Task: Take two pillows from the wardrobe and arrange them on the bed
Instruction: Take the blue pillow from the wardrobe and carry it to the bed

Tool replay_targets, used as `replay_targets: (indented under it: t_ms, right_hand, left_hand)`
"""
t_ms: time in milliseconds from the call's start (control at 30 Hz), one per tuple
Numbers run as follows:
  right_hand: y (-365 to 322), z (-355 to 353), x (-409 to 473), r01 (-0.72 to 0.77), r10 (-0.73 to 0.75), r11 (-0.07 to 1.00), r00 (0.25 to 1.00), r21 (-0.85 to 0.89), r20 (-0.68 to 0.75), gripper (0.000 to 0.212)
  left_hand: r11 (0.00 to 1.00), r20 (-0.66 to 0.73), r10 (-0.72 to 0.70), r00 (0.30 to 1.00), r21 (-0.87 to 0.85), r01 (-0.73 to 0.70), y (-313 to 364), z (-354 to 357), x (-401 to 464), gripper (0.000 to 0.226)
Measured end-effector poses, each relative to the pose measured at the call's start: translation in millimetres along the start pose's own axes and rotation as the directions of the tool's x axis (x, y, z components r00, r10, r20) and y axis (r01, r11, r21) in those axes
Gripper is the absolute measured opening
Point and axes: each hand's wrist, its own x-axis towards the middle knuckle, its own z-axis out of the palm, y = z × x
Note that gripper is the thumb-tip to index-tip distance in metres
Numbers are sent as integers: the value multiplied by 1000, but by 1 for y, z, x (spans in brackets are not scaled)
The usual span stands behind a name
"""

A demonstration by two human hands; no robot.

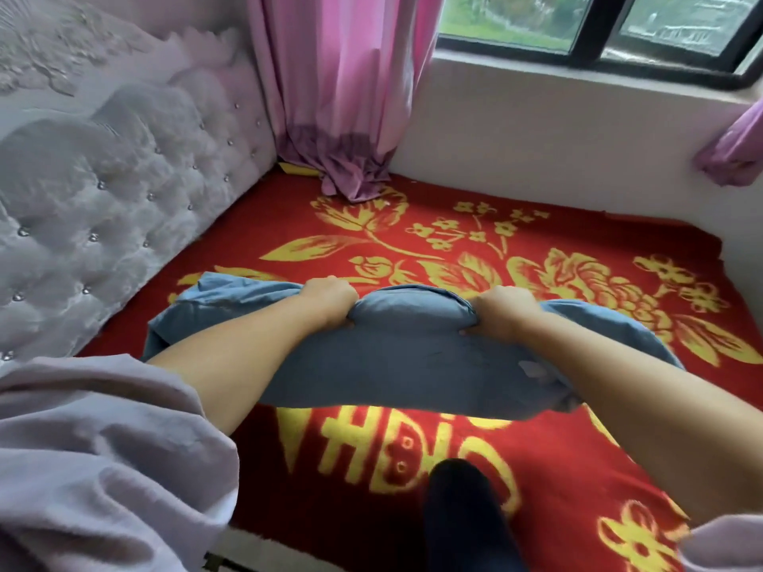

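Note:
A blue-grey pillow (396, 365) is held just above the bed (578, 225), which is covered by a red blanket with yellow flowers. My left hand (330, 299) grips the pillow's far edge on the left. My right hand (501, 311) pinches the same edge further right. The pillow's left end (219, 299) droops toward the blanket near the headboard. Only one pillow shows in the head view.
A white tufted headboard (103, 200) runs along the left. Pink curtains (338, 97) hang in the far corner, their hem bunched on the bed. A white wall and a dark-framed window (598, 47) lie beyond. My dark-clad knee (462, 513) is at the bed's near edge.

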Motion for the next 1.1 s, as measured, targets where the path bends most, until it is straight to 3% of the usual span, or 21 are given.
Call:
replay_targets:
  t_ms: [200, 367, 633, 833, 967, 1100]
  right_hand:
    - [23, 13, 117, 167, -167, 986, 986, -4, 8, 32]
    - [65, 14, 187, 253, -255, 967, 962, 33, 102, 29]
    - [119, -79, 255, 309, -313, 946, 949, -97, -27, 29]
    - [80, -119, 302, 328, -354, 930, 920, -164, -168, 30]
    - [30, -129, 345, 265, -293, 950, 938, -163, -183, 28]
    - [-24, -152, 385, 275, -300, 948, 940, -159, -165, 29]
  left_hand:
    - [992, 110, -128, 986, 8, 128, -25, 2, 75, 31]
    - [980, 219, -193, 957, -8, 199, -20, -22, 142, 27]
    - [970, 60, -226, 972, -78, 230, -42, -81, 197, 27]
    - [968, -80, -238, 968, -107, 229, -106, -77, 202, 33]
    - [984, -121, -175, 977, -67, 167, -180, -64, 217, 35]
    - [978, -116, -169, 979, -141, 152, -249, -56, 217, 30]
